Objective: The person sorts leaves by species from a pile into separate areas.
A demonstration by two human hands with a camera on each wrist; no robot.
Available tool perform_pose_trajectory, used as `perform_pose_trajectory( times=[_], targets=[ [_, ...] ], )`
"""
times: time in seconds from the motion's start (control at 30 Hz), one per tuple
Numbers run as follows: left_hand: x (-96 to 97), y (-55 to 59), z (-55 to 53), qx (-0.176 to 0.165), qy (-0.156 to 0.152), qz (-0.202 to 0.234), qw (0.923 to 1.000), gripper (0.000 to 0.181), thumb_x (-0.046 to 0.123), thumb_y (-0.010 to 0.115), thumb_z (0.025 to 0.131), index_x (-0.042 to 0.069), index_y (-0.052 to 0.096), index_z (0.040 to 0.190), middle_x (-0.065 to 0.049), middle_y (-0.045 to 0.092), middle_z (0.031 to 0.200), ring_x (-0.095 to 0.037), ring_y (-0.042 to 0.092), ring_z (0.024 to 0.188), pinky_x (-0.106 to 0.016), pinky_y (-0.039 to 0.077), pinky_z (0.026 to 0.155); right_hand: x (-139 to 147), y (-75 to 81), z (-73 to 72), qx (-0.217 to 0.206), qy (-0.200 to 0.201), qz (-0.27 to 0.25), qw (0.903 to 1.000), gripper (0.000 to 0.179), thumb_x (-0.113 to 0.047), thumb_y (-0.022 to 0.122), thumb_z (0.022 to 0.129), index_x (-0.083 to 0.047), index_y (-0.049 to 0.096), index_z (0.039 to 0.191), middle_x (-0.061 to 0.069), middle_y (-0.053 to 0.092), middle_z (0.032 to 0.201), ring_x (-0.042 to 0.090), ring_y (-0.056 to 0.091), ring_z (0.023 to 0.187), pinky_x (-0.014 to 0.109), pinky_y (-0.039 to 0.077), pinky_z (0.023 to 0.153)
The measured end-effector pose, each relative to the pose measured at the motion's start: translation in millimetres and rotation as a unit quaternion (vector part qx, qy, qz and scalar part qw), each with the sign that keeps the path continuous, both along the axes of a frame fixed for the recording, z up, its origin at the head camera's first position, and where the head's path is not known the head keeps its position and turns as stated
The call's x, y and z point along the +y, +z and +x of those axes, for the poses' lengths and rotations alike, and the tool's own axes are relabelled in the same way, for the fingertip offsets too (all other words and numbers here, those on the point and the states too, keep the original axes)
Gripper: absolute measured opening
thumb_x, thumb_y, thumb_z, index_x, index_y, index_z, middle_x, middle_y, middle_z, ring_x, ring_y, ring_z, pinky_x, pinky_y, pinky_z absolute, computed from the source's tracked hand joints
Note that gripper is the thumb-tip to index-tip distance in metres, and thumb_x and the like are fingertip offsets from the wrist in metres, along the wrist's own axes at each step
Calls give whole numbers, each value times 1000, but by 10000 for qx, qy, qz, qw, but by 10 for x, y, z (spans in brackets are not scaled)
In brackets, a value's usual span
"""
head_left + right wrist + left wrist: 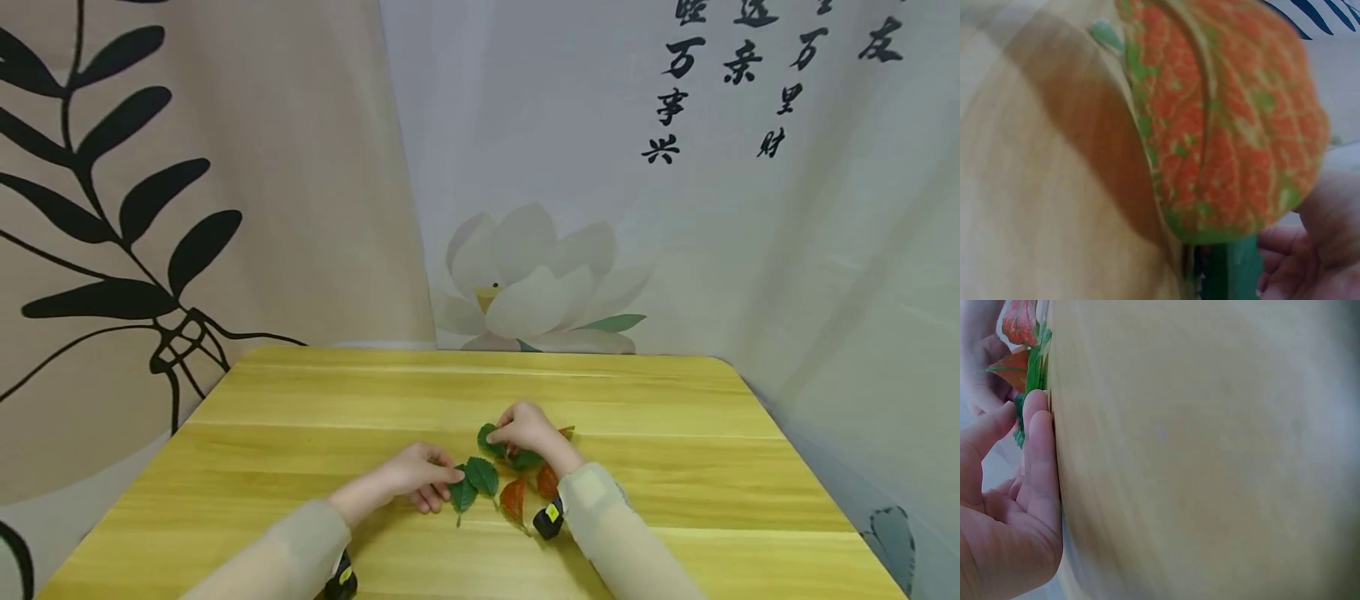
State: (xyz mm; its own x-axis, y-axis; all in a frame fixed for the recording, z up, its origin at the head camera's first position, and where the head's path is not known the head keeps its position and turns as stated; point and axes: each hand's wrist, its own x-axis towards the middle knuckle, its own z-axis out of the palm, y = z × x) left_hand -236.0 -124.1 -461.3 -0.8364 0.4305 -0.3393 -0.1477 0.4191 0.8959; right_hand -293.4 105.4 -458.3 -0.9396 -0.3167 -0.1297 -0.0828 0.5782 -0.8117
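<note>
In the head view my left hand (422, 477) pinches the edge of a green leaf (462, 495) between thumb and fingers, low over the table. Another green leaf (482, 476) overlaps that one on its right. My right hand (528, 432) reaches farther in, thumb and forefinger pinching a green leaf (489, 440) at its right edge. Below this hand lies a further green leaf (528, 460). Orange leaves with green flecks, one (513, 500) nearer me and one (547, 481) beside the right wrist, lie close by. An orange leaf (1235, 119) fills much of the right wrist view.
The leaves lie on a yellow wood-grain table (337, 392). Past its far edge hangs a curtain (315, 208) with printed plants and writing. A black wrist camera (549, 518) sits under the right sleeve, close to the orange leaves. Another orange tip (566, 432) shows behind the right wrist.
</note>
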Motion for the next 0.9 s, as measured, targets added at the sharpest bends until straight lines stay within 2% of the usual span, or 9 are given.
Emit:
perform_pose_trajectory(
  times=[0.13, 0.27, 0.43, 0.53, 0.7, 0.9],
  targets=[
    [34, 9, -3, 30, 49, -52, 10000, 30, 26, 71, 89, 0, 61, 102, -12, 67, 74, -15, 64, 52, -29, 54, 47, 56, -46, -7, -8, -18, -207, 9998, 9, -12, 73, 86, -4, 71, 82, 6, 62, 62, 15, 58, 48, 33, 55, 52],
    [56, 10, -5, 16, 104, -93, 9999, 30, 24, 72, 89, 0, 61, 103, -12, 66, 74, -15, 64, 51, -29, 53, 46, 121, -67, -3, -195, -104, -770, 9968, 12, -10, 70, 88, 1, 68, 84, 7, 61, 68, 15, 59, 51, 33, 55, 53],
    [99, 3, -33, 8, 36, -76, 10000, 27, 22, 72, 89, 1, 61, 102, -11, 65, 75, -14, 63, 50, -28, 53, 45, 213, -109, -11, -683, -495, -1644, 9828, 18, -8, 67, 90, 6, 64, 100, 10, 61, 72, 16, 59, 52, 33, 55, 54],
    [112, 11, -39, 22, 38, -64, 10000, 26, 20, 71, 89, 0, 61, 104, -11, 65, 76, -14, 63, 50, -28, 53, 45, 255, -128, -28, -907, -606, -1964, 9744, 22, -9, 66, 90, 8, 62, 105, 11, 61, 71, 15, 59, 52, 32, 55, 55],
    [104, 32, -16, -19, 159, -117, 9998, 26, 19, 69, 90, 0, 60, 105, -12, 64, 79, -15, 64, 52, -28, 53, 46, 282, -152, -36, -1134, -594, -2287, 9651, 24, -8, 65, 91, 10, 60, 107, 11, 61, 73, 15, 60, 54, 31, 56, 56],
    [81, 22, 6, -141, 234, -57, 9996, 27, 21, 68, 91, 0, 59, 105, -12, 64, 86, -16, 65, 54, -27, 53, 47, 287, -199, -31, -1169, -605, -2372, 9625, 23, -7, 65, 91, 10, 61, 106, 11, 61, 73, 14, 61, 54, 30, 56, 56]
  ],
)
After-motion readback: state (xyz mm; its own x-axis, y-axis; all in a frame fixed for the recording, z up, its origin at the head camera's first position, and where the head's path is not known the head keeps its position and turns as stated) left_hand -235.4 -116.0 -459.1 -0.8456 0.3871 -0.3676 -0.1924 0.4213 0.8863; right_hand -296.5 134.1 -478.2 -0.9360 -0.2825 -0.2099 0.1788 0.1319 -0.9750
